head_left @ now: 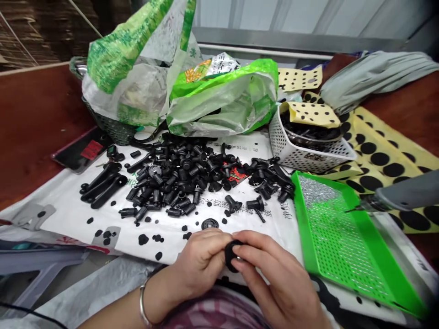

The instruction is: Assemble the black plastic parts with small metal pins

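Observation:
Near the front edge of the white sheet, my left hand (207, 256) is closed around a small round black plastic part (232, 257). Thumb and fingers of my right hand (270, 269) pinch the same part from the other side, with a tiny shiny bit showing at the fingertips. What lies inside my left palm is hidden. Just beyond my hands rests a flat black disc (210, 224). A big pile of black plastic knob-like parts (178, 173) spreads behind it, and two loose parts (255, 203) lie closer to me.
At right, a green perforated tray (346, 246) holds small silvery screws, with an electric screwdriver (408, 192) above it. Behind stands a white basket (291, 146) of black parts. Yellow sheets (394, 137) carry black round pads. Black handles (103, 185) lie left; plastic bags (222, 100) stand behind.

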Available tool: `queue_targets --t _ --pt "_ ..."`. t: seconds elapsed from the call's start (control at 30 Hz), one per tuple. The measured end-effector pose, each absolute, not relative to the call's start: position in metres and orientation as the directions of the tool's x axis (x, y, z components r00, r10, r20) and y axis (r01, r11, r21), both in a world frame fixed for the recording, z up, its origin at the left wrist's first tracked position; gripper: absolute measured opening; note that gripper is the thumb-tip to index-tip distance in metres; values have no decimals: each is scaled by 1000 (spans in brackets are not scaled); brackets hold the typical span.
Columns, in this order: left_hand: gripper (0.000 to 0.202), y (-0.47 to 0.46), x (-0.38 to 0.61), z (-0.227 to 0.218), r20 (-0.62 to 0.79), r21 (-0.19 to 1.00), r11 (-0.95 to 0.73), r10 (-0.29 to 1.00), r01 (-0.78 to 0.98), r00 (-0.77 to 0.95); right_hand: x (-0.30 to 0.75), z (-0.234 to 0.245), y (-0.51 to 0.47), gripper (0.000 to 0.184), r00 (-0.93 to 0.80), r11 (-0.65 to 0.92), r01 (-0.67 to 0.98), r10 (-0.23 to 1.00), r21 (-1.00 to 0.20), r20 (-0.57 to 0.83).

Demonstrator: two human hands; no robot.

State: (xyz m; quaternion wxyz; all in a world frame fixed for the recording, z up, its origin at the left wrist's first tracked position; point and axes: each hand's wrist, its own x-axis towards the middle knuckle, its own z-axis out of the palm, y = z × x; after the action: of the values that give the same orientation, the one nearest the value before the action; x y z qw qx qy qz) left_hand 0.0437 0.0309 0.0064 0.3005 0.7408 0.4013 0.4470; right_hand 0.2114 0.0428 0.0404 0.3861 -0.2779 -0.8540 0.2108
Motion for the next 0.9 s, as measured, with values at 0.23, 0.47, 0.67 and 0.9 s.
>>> queue_targets --t 0.23,0.47,0.67,0.9 --pt "28 28 -11 1 554 525 -458 824 718 121 237 24 54 12 -298 569 380 822 -729 485" --pt "15 46 -36 -2 510 64 -200 849 978 141 248 7 54 8 -198 466 360 885 -808 422" --pt "11 50 -26 -1 502 2 -177 851 984 152 244 7 52 7 -209 491 326 871 -808 445" --pt "17 42 -16 11 557 297 -298 825 907 89 227 19 55 12 -241 462 139 874 -876 422"
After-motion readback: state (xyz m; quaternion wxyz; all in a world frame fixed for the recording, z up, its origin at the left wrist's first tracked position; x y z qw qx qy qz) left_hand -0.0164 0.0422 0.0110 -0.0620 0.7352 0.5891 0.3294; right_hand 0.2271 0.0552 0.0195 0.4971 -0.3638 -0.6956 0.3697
